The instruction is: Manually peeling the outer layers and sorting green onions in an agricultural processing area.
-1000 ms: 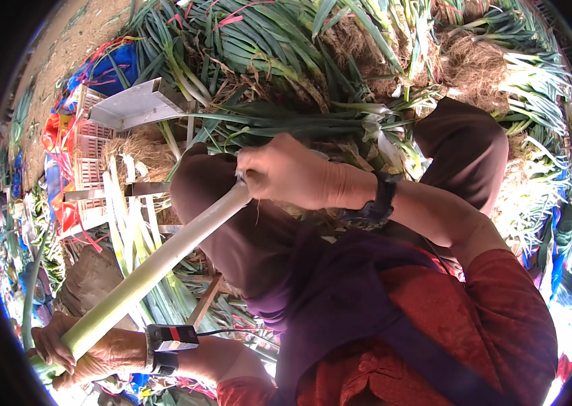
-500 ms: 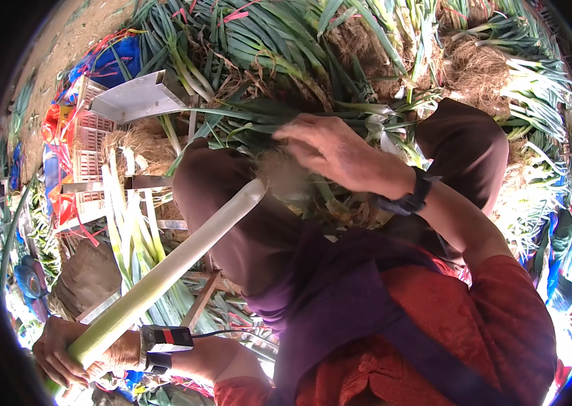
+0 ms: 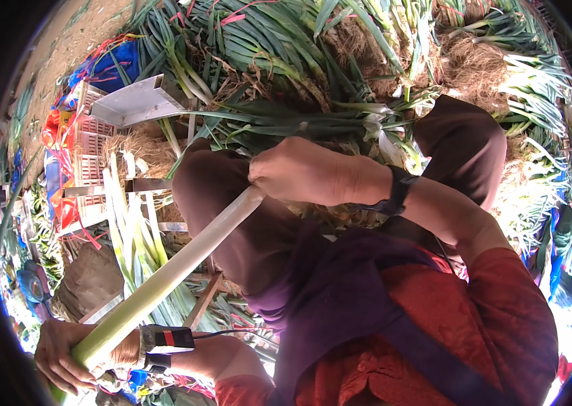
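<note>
A thick leek (image 3: 171, 274) slants across my left thigh, its pale root end up toward the middle and its greener end at the lower left. My left hand (image 3: 73, 358) is closed round the green end. At the other end, the curled fingers of my right hand (image 3: 282, 169) press against the root tip and cover the roots. Beside the leek, on its left, several more cleaned leeks (image 3: 130, 230) stand with pale stalks and green tops. Dark green leaves (image 3: 286, 125) lie just beyond my right hand.
Heaped leeks with green leaves (image 3: 259, 40) fill the far side, and tangled roots (image 3: 475, 71) show at the far right. A metal tray-like piece (image 3: 138, 101) juts out at the far left, near a pale plastic crate (image 3: 91, 139). A wooden bar (image 3: 201, 301) lies under the leek.
My right hand has come down and left onto the leek's root end and closed there; the bushy roots that showed before are now covered. The left hand and leek have barely moved.
</note>
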Demonstrator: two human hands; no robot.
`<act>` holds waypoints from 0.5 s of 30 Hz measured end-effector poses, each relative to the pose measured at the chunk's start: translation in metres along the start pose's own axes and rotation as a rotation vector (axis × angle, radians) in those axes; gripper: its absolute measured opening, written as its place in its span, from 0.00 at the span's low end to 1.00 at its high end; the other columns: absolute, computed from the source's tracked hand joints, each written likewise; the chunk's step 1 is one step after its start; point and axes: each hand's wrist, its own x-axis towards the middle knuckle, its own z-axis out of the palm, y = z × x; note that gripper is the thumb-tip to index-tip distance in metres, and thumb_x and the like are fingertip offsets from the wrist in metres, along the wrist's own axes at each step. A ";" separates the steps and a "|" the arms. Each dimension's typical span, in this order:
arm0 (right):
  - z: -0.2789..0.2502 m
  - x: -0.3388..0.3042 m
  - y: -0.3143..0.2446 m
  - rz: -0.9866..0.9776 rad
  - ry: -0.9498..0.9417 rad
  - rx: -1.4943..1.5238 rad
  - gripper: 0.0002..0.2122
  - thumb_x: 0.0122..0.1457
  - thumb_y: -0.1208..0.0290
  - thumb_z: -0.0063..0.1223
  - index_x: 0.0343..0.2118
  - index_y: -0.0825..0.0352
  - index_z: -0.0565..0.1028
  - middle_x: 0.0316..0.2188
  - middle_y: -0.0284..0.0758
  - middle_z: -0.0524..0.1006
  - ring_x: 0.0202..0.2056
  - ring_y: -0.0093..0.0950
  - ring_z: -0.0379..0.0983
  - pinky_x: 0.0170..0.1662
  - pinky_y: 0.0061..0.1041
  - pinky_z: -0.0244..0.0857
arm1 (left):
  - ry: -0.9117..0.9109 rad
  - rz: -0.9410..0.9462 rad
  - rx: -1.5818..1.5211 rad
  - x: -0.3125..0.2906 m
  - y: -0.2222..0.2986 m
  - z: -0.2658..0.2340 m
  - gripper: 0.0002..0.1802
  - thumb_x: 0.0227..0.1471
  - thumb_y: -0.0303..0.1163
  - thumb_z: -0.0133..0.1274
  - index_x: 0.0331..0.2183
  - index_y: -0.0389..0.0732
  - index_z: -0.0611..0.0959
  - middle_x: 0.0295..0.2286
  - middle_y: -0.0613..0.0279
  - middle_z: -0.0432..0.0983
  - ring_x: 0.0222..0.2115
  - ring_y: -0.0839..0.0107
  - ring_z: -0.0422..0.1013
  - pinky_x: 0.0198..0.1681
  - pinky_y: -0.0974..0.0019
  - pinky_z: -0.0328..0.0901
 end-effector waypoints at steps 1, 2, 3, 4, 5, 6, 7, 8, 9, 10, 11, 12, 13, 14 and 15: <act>-0.001 -0.002 0.002 -0.002 0.024 0.101 0.05 0.51 0.73 0.53 0.27 0.69 0.71 0.27 0.36 0.72 0.31 0.35 0.73 0.32 0.31 0.69 | 0.002 -0.001 -0.003 0.000 0.000 -0.003 0.27 0.49 0.51 0.54 0.45 0.41 0.73 0.37 0.56 0.68 0.38 0.62 0.65 0.42 0.64 0.61; -0.002 -0.006 -0.001 -0.034 0.056 0.102 0.05 0.52 0.73 0.53 0.28 0.69 0.71 0.26 0.36 0.72 0.31 0.35 0.73 0.32 0.32 0.69 | -0.003 0.001 0.001 0.001 0.000 -0.004 0.27 0.49 0.51 0.54 0.44 0.41 0.73 0.37 0.56 0.68 0.37 0.63 0.65 0.42 0.64 0.62; -0.005 -0.010 -0.009 -0.065 0.085 0.107 0.05 0.53 0.72 0.52 0.28 0.68 0.71 0.26 0.36 0.71 0.30 0.35 0.73 0.32 0.32 0.69 | 0.001 0.002 0.007 0.000 0.000 -0.006 0.28 0.49 0.51 0.54 0.44 0.41 0.73 0.37 0.56 0.68 0.37 0.63 0.65 0.41 0.64 0.62; -0.006 -0.012 -0.014 -0.096 0.113 0.112 0.06 0.54 0.71 0.52 0.28 0.68 0.71 0.26 0.36 0.71 0.30 0.34 0.73 0.32 0.32 0.69 | 0.002 0.003 0.016 -0.001 0.002 -0.007 0.28 0.49 0.51 0.54 0.44 0.41 0.73 0.37 0.56 0.68 0.37 0.63 0.65 0.41 0.64 0.62; -0.002 -0.011 -0.012 -0.098 0.102 0.033 0.06 0.53 0.71 0.52 0.28 0.68 0.71 0.25 0.36 0.70 0.29 0.35 0.72 0.32 0.32 0.68 | 0.012 0.002 0.022 -0.002 0.004 -0.009 0.28 0.49 0.51 0.54 0.44 0.41 0.73 0.36 0.56 0.68 0.36 0.63 0.65 0.40 0.64 0.62; 0.002 -0.011 -0.010 -0.102 0.096 -0.048 0.06 0.53 0.71 0.52 0.29 0.68 0.71 0.24 0.35 0.70 0.29 0.35 0.72 0.32 0.33 0.68 | 0.011 0.010 0.033 -0.001 0.005 -0.005 0.28 0.49 0.51 0.54 0.44 0.41 0.73 0.36 0.56 0.68 0.36 0.63 0.65 0.40 0.65 0.62; 0.005 -0.011 -0.008 -0.106 0.090 -0.129 0.06 0.52 0.71 0.52 0.29 0.68 0.71 0.24 0.35 0.69 0.28 0.35 0.72 0.32 0.33 0.68 | 0.010 0.007 0.034 -0.001 0.005 -0.004 0.28 0.49 0.51 0.54 0.44 0.41 0.73 0.36 0.56 0.68 0.36 0.64 0.65 0.40 0.65 0.62; 0.005 -0.012 -0.005 -0.135 0.090 -0.130 0.06 0.52 0.71 0.52 0.29 0.68 0.71 0.24 0.35 0.69 0.28 0.35 0.71 0.32 0.33 0.68 | 0.009 0.005 0.046 0.000 0.005 -0.003 0.28 0.49 0.52 0.54 0.44 0.40 0.72 0.36 0.56 0.68 0.36 0.64 0.65 0.39 0.65 0.62; 0.004 -0.011 -0.001 -0.166 0.088 -0.134 0.06 0.51 0.71 0.53 0.29 0.67 0.70 0.23 0.35 0.68 0.28 0.35 0.71 0.32 0.33 0.68 | 0.009 0.008 0.043 -0.001 0.005 -0.004 0.28 0.49 0.52 0.54 0.44 0.40 0.72 0.36 0.56 0.68 0.35 0.64 0.65 0.39 0.65 0.62; 0.004 -0.011 0.000 -0.196 0.086 -0.138 0.06 0.50 0.72 0.53 0.29 0.67 0.70 0.23 0.36 0.68 0.28 0.36 0.71 0.32 0.33 0.68 | 0.010 0.007 0.048 -0.001 0.006 -0.005 0.28 0.49 0.52 0.54 0.44 0.40 0.72 0.35 0.56 0.68 0.35 0.64 0.65 0.39 0.65 0.62; 0.004 -0.010 -0.002 -0.169 0.063 -0.112 0.06 0.50 0.72 0.52 0.29 0.67 0.70 0.23 0.36 0.68 0.28 0.36 0.71 0.33 0.33 0.68 | 0.013 0.010 0.047 -0.002 0.007 -0.005 0.28 0.49 0.52 0.54 0.44 0.40 0.72 0.35 0.56 0.68 0.35 0.64 0.65 0.38 0.66 0.62; 0.004 -0.009 -0.003 -0.143 0.038 -0.080 0.06 0.50 0.72 0.52 0.29 0.67 0.70 0.24 0.36 0.68 0.29 0.36 0.71 0.33 0.33 0.68 | 0.016 0.010 0.057 -0.002 0.007 -0.004 0.29 0.49 0.52 0.54 0.44 0.40 0.72 0.35 0.56 0.68 0.35 0.65 0.65 0.38 0.66 0.63; 0.003 -0.008 -0.005 -0.116 0.013 -0.050 0.06 0.49 0.72 0.52 0.28 0.67 0.70 0.24 0.36 0.69 0.29 0.36 0.71 0.33 0.32 0.68 | 0.019 0.010 0.062 -0.003 0.007 -0.004 0.29 0.49 0.52 0.54 0.44 0.40 0.72 0.35 0.56 0.68 0.34 0.65 0.65 0.38 0.66 0.63; 0.002 -0.007 -0.005 -0.108 0.010 -0.072 0.06 0.49 0.72 0.52 0.28 0.67 0.70 0.24 0.36 0.69 0.29 0.36 0.71 0.33 0.32 0.68 | 0.024 0.013 0.072 -0.004 0.007 -0.004 0.29 0.49 0.52 0.54 0.44 0.40 0.72 0.34 0.57 0.68 0.34 0.65 0.65 0.37 0.66 0.63; 0.002 -0.005 -0.006 -0.101 0.008 -0.097 0.06 0.49 0.72 0.51 0.28 0.67 0.70 0.24 0.37 0.69 0.29 0.37 0.71 0.33 0.32 0.68 | 0.025 0.012 0.075 -0.005 0.007 -0.003 0.29 0.48 0.52 0.54 0.44 0.40 0.72 0.34 0.57 0.68 0.34 0.65 0.65 0.37 0.66 0.63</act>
